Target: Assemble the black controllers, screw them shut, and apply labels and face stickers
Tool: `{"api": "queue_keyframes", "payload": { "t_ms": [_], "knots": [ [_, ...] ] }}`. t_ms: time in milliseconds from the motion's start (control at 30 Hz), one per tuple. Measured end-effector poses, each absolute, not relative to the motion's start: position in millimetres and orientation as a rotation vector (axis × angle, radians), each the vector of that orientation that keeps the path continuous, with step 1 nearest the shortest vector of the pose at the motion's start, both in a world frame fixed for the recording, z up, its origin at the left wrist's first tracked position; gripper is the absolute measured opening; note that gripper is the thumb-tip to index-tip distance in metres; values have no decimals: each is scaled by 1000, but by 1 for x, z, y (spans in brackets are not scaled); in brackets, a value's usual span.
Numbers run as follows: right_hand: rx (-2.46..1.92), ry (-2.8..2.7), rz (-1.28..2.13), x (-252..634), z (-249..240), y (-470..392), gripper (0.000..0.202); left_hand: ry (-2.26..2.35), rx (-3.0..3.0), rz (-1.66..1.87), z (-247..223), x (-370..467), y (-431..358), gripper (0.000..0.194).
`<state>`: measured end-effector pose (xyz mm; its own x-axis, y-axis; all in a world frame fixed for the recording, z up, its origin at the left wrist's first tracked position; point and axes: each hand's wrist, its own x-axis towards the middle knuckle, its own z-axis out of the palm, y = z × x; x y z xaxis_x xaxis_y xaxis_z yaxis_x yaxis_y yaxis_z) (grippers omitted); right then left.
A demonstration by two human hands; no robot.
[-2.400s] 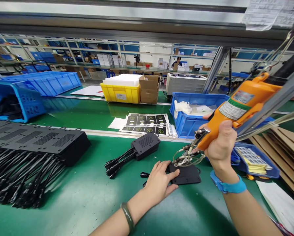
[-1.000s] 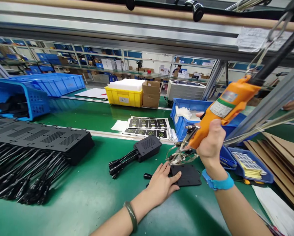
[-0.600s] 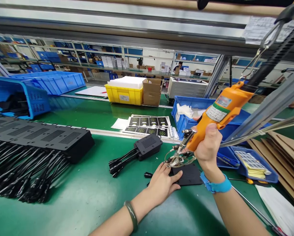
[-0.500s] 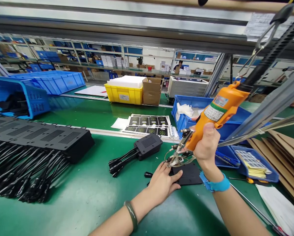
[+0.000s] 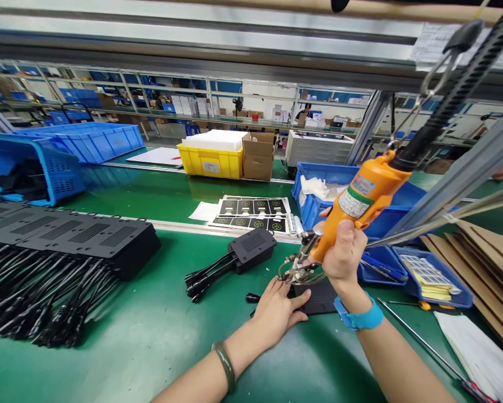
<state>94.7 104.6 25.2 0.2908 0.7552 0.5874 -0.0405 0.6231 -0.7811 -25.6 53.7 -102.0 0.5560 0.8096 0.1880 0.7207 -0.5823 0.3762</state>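
My right hand [image 5: 343, 260] is wrapped round an orange electric screwdriver [image 5: 363, 190], which hangs from a hook and leans down to the left. Its metal tip assembly [image 5: 299, 267], with thin tubes around it, is over a flat black box [image 5: 321, 295] on the green bench. Stretched out, my left hand [image 5: 274, 314] lies on the left part of that box, fingers near the tip and thumb apart. Exactly where the tip meets the box is hidden. Just beyond my left hand, another black box with cables [image 5: 254, 249] rests on the bench.
Rows of black cabled boxes [image 5: 108, 238] stand at left. Printed label sheets [image 5: 251, 210] lie behind the work. A blue bin [image 5: 308, 196] and small trays [image 5: 434, 274] stand at right, near cardboard sheets [image 5: 478, 268]. A metal post [image 5: 453, 173] slants across the right side.
The screwdriver and my right hand have shifted a little left, and the tip assembly with them. My left hand has stayed in place on the box.
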Motion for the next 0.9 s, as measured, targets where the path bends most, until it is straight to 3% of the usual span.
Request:
{"api": "queue_keyframes", "payload": {
  "t_ms": [333,600,900],
  "knots": [
    [-717,-1119,499,121,95,68,48,1200,2415,683,-101,-30,60,56],
    [-799,-1097,651,118,56,66,45,1169,2295,797,-99,-29,60,84],
    [-864,-1169,614,110,35,65,45,1121,2260,861,-102,-30,60,75]
  ]
}}
